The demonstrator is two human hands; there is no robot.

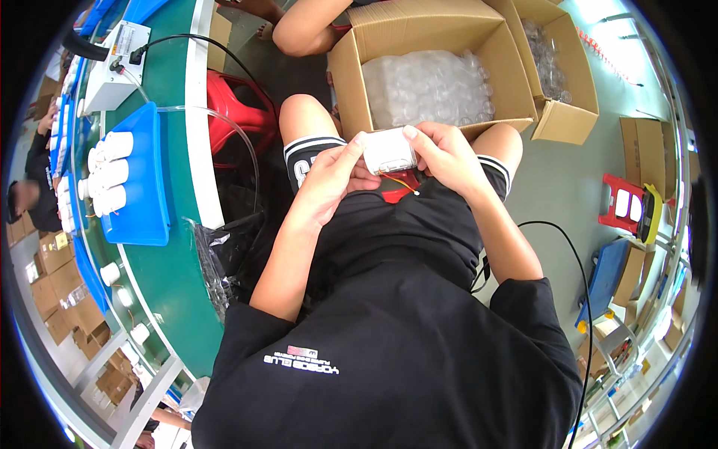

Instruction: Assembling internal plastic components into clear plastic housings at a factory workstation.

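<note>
A white cylindrical housing (390, 150) is held sideways above my lap between my two hands. My left hand (336, 176) grips its left end, thumb on top and fingers curled beneath. On the other end is my right hand (447, 160), its thumb pressed to the upper edge and the remaining fingers behind, partly hidden. Thin orange and dark wires (400, 180) hang from the housing's lower side, ending in a small white connector (417, 192). Just beyond my knees stands an open cardboard box (404, 34) full of clear rounded plastic pieces (426, 90).
To my left, a green-topped bench (173, 322) carries a blue tray (158, 233) with several white cylindrical parts (112, 173) and a white cabled device (120, 63). A red stool (224, 105) stands beside it. Another person's arm (308, 28) is ahead. A black cable (576, 251) runs at right.
</note>
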